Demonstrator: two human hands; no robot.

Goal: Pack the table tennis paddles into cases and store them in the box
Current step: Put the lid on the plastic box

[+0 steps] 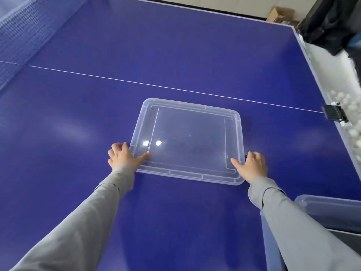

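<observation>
A clear plastic lid [187, 141] lies flat on the blue table tennis table [136, 55], near its middle. My left hand [125, 155] grips the lid's near left corner, thumb on top and fingers curled round the edge. At the near right corner my right hand [252, 166] holds the lid the same way. A clear plastic box [332, 214] shows at the lower right, partly behind my right sleeve. No paddles or cases are in view.
The net [21, 34] runs along the far left. A white centre line [175, 89] crosses the table behind the lid. Off the right edge sit a black clamp [335, 113], several white balls [349, 106], dark bags and a cardboard box [281, 14].
</observation>
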